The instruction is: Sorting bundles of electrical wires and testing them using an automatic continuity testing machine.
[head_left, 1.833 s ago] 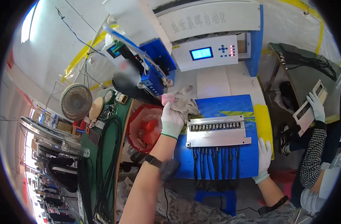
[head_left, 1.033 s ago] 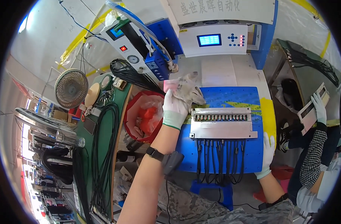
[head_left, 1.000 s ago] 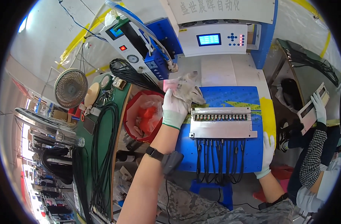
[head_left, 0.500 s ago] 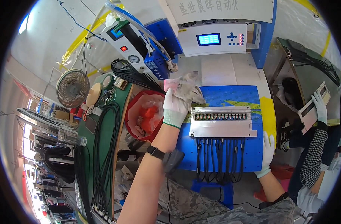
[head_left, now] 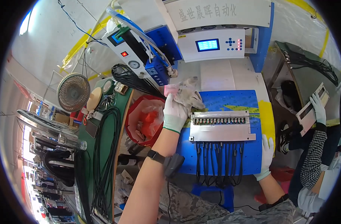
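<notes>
red bin (head_left: 131, 118) with crumpled plastic (head_left: 151, 120) inside, left grip (head_left: 175, 113) around grey rag (head_left: 188, 95), right grip (head_left: 266, 156) unclear

Beyond the long, wood-edged green table (head_left: 124, 102) rises a white wall (head_left: 53, 41) with yellow tape (head_left: 75, 53); well right of that table stands a grey-green worktable (head_left: 309, 86).

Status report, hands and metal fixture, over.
Left hand on grey cloth. Right hand at right edge of blue board. Metal fixture on board, nothing covering it.
</notes>
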Motion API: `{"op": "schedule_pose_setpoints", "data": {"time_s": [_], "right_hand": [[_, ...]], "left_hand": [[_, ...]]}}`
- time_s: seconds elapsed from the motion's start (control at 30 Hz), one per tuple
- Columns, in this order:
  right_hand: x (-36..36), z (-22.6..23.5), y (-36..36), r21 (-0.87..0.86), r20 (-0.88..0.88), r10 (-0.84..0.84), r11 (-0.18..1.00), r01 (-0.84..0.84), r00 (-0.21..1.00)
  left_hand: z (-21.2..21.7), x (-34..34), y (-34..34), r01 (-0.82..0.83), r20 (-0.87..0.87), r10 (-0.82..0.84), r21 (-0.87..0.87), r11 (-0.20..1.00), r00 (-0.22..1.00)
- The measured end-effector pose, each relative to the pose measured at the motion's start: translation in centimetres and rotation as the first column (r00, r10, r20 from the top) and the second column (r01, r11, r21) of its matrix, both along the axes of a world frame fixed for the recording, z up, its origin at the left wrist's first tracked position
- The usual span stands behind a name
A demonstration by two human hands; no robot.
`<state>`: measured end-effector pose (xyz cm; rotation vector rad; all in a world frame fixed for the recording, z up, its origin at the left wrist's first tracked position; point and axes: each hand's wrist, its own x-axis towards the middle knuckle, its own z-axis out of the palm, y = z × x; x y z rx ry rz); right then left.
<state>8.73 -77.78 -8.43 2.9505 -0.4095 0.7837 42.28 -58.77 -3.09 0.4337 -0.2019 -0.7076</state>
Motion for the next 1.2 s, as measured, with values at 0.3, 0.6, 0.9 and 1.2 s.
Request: {"op": "schedule_pose_setpoints", "data": {"time_s": [0.3, 0.6, 0.9, 1.2], "right_hand": [[-0.3, -1.7, -0.6, -0.006, 0.014, 0.0, 1.0, 0.0, 1.0], [-0.2, -1.2, -0.5, 0.015, 0.032, 0.02, 1.0, -0.02, 0.999], [-0.2, -1.2, -0.5, -0.018, -0.004, -0.009, 1.0, 0.009, 1.0], [-0.4, -1.4, -0.6, 0.019, 0.054, 0.028, 0.999, -0.029, 0.998]], "left_hand": [[-0.2, 0.0, 0.1, 0.011, -0.013, -0.011, -0.002, 1.0, 1.0], [0.3, -0.2, -0.1, -0.012, 0.035, 0.01, 0.048, 0.999, 0.999], [0.7, -0.5, -0.4, -0.032, 0.007, 0.032, 0.026, 0.999, 0.999], [0.6, -0.4, -0.3, -0.021, -0.014, 0.021, -0.021, 1.0, 1.0]]}}
